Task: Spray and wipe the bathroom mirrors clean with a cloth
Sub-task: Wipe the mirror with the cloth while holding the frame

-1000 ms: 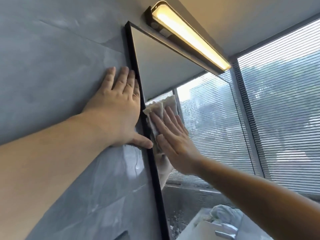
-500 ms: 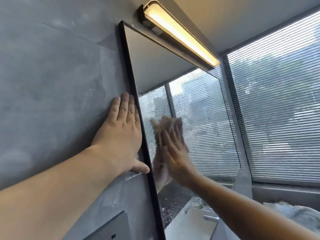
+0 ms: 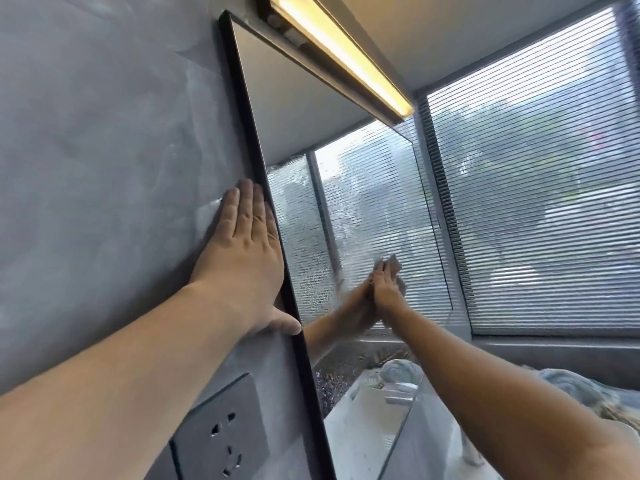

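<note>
Hands both lie flat, fingers straight: left hand on the grey wall beside the mirror, right hand pressing a cloth against it.

Bathroom, no question. A tall black-framed mirror climbs the grey stone-look wall, its frame right beside the left hand's fingers. Above those fingers a warm vanity light bar glows over the glass. Below them sits a grey wall socket. Lower in the reflection, a white basin and chrome tap. Slatted blinds cover the window further right.
</note>
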A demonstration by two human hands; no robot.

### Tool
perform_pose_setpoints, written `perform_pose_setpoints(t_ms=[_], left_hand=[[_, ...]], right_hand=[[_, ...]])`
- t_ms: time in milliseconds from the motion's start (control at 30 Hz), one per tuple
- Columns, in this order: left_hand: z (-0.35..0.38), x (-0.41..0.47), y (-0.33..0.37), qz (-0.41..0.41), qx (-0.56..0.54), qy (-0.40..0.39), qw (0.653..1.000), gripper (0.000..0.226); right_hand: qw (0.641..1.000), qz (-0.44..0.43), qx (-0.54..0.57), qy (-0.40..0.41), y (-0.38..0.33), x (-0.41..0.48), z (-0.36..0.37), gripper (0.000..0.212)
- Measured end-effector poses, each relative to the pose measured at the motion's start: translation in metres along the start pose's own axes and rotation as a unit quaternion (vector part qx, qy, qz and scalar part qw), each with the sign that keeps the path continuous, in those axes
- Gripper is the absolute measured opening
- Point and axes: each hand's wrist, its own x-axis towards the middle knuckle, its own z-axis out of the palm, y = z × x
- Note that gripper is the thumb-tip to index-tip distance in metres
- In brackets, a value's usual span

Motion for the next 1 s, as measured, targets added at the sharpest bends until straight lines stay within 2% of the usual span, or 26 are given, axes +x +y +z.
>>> perform_pose_setpoints(t_ms=[100,167,200,233,300,400,467,533,633,733,800,900,1000], left_hand=[[0.002,0.003,0.001,0.002,0.002,-0.006,1.000,0.163],[0.003,0.004,0.002,0.001,0.005,-0.005,1.000,0.163],[0.003,0.004,0.002,0.000,0.005,-0.004,1.000,0.163],[0.003,0.004,0.002,-0.001,0.002,-0.003,1.000,0.162],[0.003,0.004,0.002,-0.004,-0.001,0.001,1.000,0.162],[0.003,0.004,0.002,-0.005,0.003,0.008,1.000,0.162],[0.002,0.004,0.003,-0.004,0.007,0.007,1.000,0.162],[0.003,0.004,0.002,-0.005,0.006,0.007,1.000,0.163],[0.003,0.004,0.002,-0.003,0.009,0.007,1.000,0.163],[0.003,0.003,0.001,-0.004,0.022,0.005,1.000,0.161],[0.003,0.004,0.001,-0.003,0.030,-0.002,1.000,0.160],[0.003,0.005,0.002,-0.004,0.037,-0.006,0.999,0.160],[0.003,0.005,0.002,-0.006,0.038,-0.005,0.999,0.160]], right_hand=[[0.998,0.046,0.054,0.001,0.000,-0.012,0.010,0.058],[0.989,0.096,0.108,0.011,-0.017,-0.026,0.005,0.057],[0.990,0.081,0.114,0.005,-0.030,-0.035,0.003,0.057],[0.993,0.030,0.110,-0.013,-0.046,-0.049,0.001,0.057],[0.985,-0.136,0.102,-0.033,-0.075,-0.084,0.002,0.058],[0.935,-0.352,0.018,-0.034,-0.099,-0.131,0.007,0.060],[0.903,-0.427,-0.031,-0.031,-0.103,-0.145,0.008,0.056],[0.895,-0.445,-0.037,-0.011,-0.098,-0.141,0.010,0.055],[0.928,-0.373,0.007,0.014,-0.072,-0.109,0.019,0.054],[0.972,-0.196,0.130,-0.006,-0.027,-0.065,0.018,0.052],[0.990,-0.048,0.134,-0.018,0.012,-0.043,0.016,0.054],[0.990,0.099,0.094,-0.019,0.050,-0.030,0.021,0.057],[0.988,0.132,0.079,-0.013,0.043,-0.034,0.022,0.058]])
